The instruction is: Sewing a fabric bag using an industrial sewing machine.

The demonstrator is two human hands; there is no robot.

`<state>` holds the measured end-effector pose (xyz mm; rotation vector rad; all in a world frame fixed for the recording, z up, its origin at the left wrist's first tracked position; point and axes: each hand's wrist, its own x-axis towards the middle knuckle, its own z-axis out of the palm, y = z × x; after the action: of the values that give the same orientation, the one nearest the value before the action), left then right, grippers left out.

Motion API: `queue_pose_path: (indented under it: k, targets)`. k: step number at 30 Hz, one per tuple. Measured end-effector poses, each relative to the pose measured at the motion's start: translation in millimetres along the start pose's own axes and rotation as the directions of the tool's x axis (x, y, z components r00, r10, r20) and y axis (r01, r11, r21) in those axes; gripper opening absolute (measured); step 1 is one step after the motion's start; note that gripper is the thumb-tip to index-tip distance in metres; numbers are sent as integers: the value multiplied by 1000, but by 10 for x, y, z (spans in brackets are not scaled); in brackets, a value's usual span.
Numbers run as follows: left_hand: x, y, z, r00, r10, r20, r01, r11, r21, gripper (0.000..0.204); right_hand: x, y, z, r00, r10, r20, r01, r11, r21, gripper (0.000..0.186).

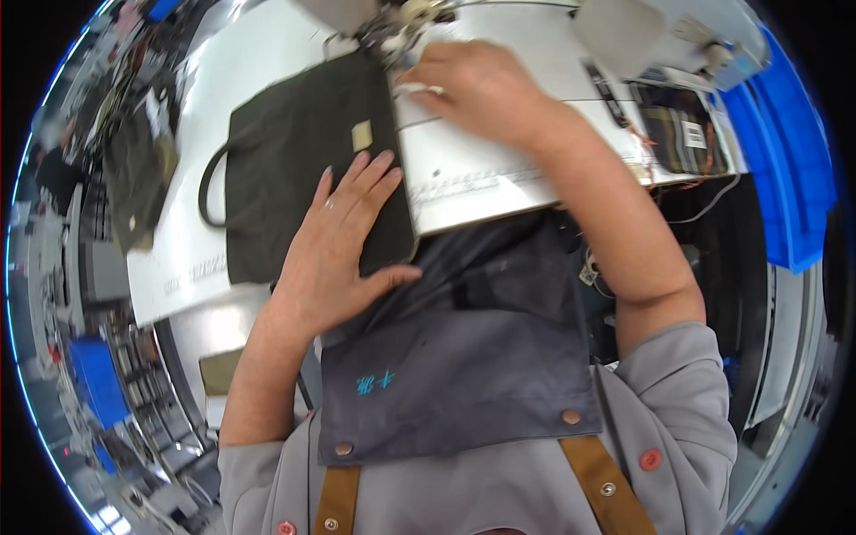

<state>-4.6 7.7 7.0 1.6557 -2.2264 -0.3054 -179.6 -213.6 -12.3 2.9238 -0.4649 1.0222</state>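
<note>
A dark green fabric bag [294, 143] lies flat on the white table, its looped handle out to the left. A small pale yellow label or patch [362, 135] shows on its upper side. My left hand [343, 223] rests on the bag's near right part, fingers stretched out and thumb spread toward the table edge. Beyond the bag's right edge, my right hand [473, 89] is curled and smeared by motion. A small whitish thing [419, 88] shows at its fingers; its kind is too blurred to make out. Metal machine parts [401, 27], seemingly a sewing machine's, stand just past this hand.
The white table [481, 183] has a printed ruler along its near edge. A dark plaid pouch [678, 129] and a dark slim tool [606, 94] lie at the right. Blue bins [785, 169] stand beyond them. More dark green fabric [138, 178] hangs at the far left.
</note>
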Motion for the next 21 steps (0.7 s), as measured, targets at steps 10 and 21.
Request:
queue_pose_path:
  k: [10, 21]
  targets:
    - [-223, -301, 111, 971, -116, -209, 7, 888, -461, 10, -845, -1353, -293, 937, 342, 67, -331, 810, 484, 11]
    - [-324, -91, 361, 922, 168, -350, -173, 985, 17, 41, -925, -1520, 51, 617, 433, 657, -667, -155, 729, 18]
